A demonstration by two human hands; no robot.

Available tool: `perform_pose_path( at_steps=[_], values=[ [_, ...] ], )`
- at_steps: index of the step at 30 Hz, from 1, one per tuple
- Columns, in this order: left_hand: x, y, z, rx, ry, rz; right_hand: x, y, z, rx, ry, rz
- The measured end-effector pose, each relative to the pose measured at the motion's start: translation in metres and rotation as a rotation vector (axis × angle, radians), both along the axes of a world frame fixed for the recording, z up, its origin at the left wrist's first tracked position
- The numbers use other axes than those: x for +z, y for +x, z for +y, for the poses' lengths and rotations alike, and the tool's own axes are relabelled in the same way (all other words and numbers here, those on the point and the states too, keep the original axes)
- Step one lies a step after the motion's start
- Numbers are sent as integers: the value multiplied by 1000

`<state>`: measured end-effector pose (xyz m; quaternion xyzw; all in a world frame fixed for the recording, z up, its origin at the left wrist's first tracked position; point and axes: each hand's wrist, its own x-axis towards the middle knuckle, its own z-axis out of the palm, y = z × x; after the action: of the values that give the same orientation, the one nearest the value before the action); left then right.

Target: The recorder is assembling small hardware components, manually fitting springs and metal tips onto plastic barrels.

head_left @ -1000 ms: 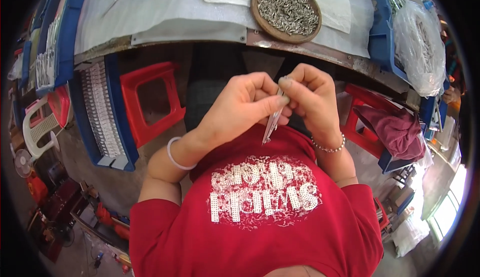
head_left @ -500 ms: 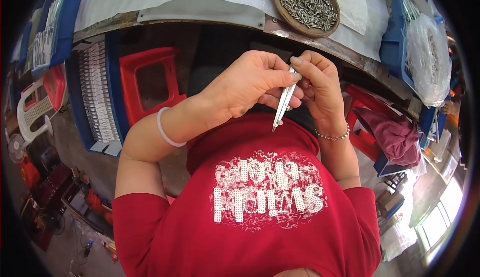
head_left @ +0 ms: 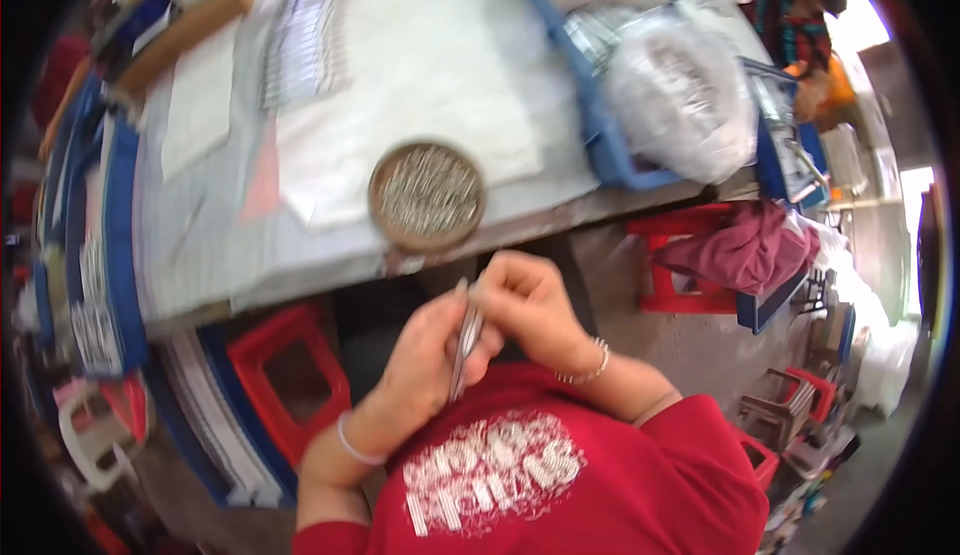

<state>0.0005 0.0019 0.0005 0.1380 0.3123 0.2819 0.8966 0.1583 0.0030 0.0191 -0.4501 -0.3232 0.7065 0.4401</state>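
In front of my red shirt, both hands are closed around a slim silver metal drawing compass (head_left: 463,353), which slants with its lower end toward me. My left hand (head_left: 425,350) grips it along its length, with thumb and fingers pressed together. At its upper end my right hand (head_left: 528,302) pinches with thumb and fingertips; motion blur hides whether a small part is there too. Just beyond the hands, at the table edge, sits a round brown bowl (head_left: 402,239) full of small metal pins (head_left: 428,193).
White sheets (head_left: 340,170) cover the table. A blue bin (head_left: 597,150) and a plastic bag of metal parts (head_left: 685,105) stand at the right. More blue bins (head_left: 122,245) line the left. Red stools (head_left: 240,355) stand below, one under maroon cloth (head_left: 750,250).
The view has swung, showing more of the tabletop; bowl and hands appear lower and further left. Both hands keep the compass, with the fingers now closer together around it.
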Motion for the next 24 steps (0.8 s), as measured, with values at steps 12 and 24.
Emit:
perform_pose_path(
  at_steps=[12, 24],
  values=[
    [17, 26, 0, -155, 31, -85, -119, 118, -23, 598, 135, -1218],
    [22, 34, -9, -141, 105, -84, -95, 113, -10, 782, 329, -1292]
  ],
)
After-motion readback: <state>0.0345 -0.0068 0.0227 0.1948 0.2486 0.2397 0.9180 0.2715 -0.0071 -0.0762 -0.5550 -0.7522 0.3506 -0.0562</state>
